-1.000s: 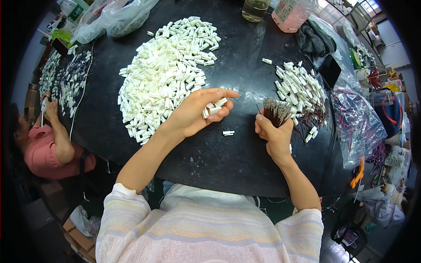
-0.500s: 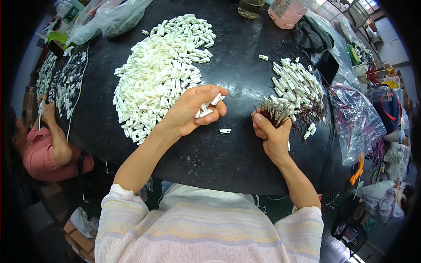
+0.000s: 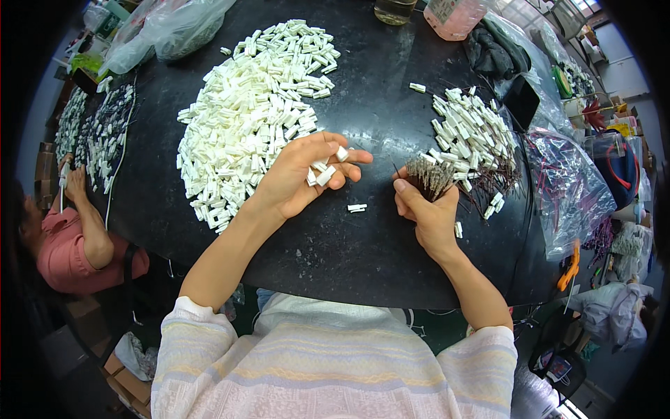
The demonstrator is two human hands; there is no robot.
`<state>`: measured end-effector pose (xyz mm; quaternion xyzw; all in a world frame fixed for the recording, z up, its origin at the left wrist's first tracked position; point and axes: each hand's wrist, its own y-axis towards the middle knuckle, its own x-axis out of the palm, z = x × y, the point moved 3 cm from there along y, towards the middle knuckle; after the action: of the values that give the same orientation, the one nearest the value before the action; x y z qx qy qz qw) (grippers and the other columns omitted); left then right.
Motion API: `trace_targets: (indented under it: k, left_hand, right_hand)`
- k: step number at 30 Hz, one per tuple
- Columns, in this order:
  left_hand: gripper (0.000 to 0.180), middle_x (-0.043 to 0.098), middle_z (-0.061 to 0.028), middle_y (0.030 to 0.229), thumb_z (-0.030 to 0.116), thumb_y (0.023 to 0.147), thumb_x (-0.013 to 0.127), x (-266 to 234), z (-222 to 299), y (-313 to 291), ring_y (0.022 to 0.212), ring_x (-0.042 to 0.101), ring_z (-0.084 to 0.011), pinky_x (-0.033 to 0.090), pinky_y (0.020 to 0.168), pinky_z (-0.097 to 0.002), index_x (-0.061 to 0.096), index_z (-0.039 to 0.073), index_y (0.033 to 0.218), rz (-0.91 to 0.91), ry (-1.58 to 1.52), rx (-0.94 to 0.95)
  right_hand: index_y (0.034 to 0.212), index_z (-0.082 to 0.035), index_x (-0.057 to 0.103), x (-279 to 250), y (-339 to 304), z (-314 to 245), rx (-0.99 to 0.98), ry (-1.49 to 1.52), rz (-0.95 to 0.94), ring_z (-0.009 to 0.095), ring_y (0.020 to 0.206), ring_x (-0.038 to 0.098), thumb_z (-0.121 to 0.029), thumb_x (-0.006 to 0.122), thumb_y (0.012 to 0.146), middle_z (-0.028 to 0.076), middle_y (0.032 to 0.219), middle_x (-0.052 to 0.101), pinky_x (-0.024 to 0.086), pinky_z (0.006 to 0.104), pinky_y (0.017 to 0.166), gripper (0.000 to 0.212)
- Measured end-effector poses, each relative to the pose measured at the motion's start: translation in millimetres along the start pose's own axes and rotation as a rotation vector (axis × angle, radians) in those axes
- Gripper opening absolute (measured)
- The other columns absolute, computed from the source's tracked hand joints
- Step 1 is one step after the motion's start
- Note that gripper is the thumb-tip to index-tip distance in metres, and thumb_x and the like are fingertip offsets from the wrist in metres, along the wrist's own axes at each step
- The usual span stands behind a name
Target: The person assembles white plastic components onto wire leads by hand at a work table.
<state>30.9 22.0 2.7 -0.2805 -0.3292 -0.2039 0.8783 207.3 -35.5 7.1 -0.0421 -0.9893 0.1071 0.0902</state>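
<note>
Holding a few white plastic pieces (image 3: pixel 322 174) in left hand (image 3: pixel 296 178), curled loosely around them, index finger stretched out toward the right. Cannot tell about thumb contact with the topmost one. Got right hand (image 3: pixel 434 220) clamped on a bundle of thin dark wires (image 3: pixel 428 178), thumb on the near side, pale grey tips fanned upward. Can also see a single wire (image 3: pixel 396 170) poking up left of that bundle, near the thumb tip.

Seeing both hands apart, over the black worktop (image 3: pixel 349 269). Can see one loose white piece (image 3: pixel 356 208) lying flat between them, just below the left fingertips, and another (image 3: pixel 458 230) just beside the right wrist.

To the left, beyond the left forearm: big pile of white pieces (image 3: pixel 241 115), spread wide. To the right, past the bundle: smaller heap (image 3: pixel 467 129) of similar pieces mixed with dark reddish wires, plus a stray one (image 3: pixel 417 88) near its upper left.

Also noting a dark phone-like slab (image 3: pixel 521 103) beside the smaller heap, a clear plastic bag (image 3: pixel 565 192) at the right, an orange-handled tool (image 3: pixel 570 269) near the worktop edge, and a container of pink liquid (image 3: pixel 453 17) at the top. Far left: co-worker in a pink shirt (image 3: pixel 84 251), hands on a white item.
</note>
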Motion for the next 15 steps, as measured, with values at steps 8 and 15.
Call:
trace_targets:
  k: [8, 15]
  left_hand:
    - [0.019, 0.059, -0.0182, 0.071, 0.018, 0.088, 0.050, 3, -5, -2, 0.039, 0.043, -0.0055, 0.024, 0.030, -0.0144, 0.046, 0.001, 0.082, 0.012, 0.188, 0.036]
    - [0.023, 0.057, -0.0155, 0.064, 0.020, 0.088, 0.051, 7, -10, -3, 0.035, 0.040, -0.0051, 0.022, 0.029, -0.0146, 0.041, 0.003, 0.076, 0.051, 0.230, 0.043]
  right_hand:
    - [0.077, 0.001, 0.058, 3, -3, 0, -0.037, -0.101, -0.002, 0.005, 0.053, 0.048, -0.002, 0.062, 0.075, 0.000, 0.062, 0.054, 0.037, 0.0187, 0.048, 0.005]
    - [0.072, -0.001, 0.056, 5, -3, 0, -0.080, -0.194, -0.058, 0.002, 0.058, 0.045, -0.001, 0.062, 0.074, -0.003, 0.063, 0.054, 0.037, 0.0183, 0.052, 0.006]
